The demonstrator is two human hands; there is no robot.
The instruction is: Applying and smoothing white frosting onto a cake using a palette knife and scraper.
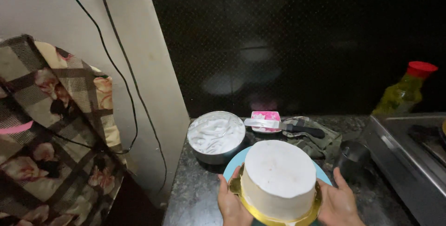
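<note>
A round white frosted cake (278, 176) sits on a gold cake board (274, 216), which rests on a light blue turntable (234, 161). My left hand (232, 203) grips the left edge of the gold board. My right hand (337, 201) holds its right edge. Both hands flank the cake at the near edge of the dark countertop (195, 193).
A steel bowl of white cream (216, 136) stands behind the cake. A palette knife (283, 125) lies across a small container of pink cream (265, 116), on a cloth (320, 140). A dark cup (352, 157), a stove (409, 156) and a red-capped bottle (406, 89) are at right.
</note>
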